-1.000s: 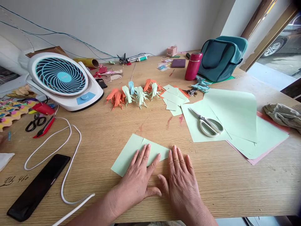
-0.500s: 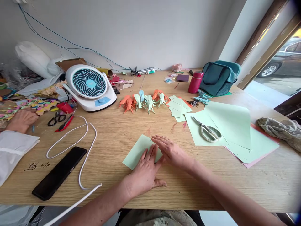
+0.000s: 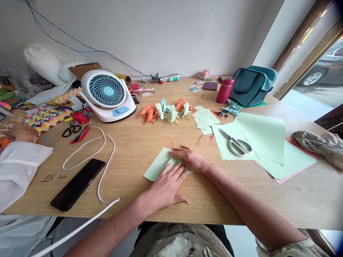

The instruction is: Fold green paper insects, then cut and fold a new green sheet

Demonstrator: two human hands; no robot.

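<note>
A pale green sheet of paper lies on the wooden table in front of me, with a folded-over part under my hands. My left hand rests flat on its near side, fingers stretched out and thumb apart. Across the far right part of the paper lies my right hand, its fingers extended and pressing down on the fold. Several folded paper figures in orange, green and blue stand farther back. Right of them are small green paper pieces. Scissors with white handles lie on larger green sheets.
A white fan, a black phone and a white cable occupy the left. Near them are black-handled scissors and a co-worker's sleeve. A red bottle, teal bag and crumpled cloth stand or lie right.
My right hand has flattened onto the paper and its fingers have slid slightly left along the fold. My left hand stays pressed on the sheet. The whole view has shifted a little.
</note>
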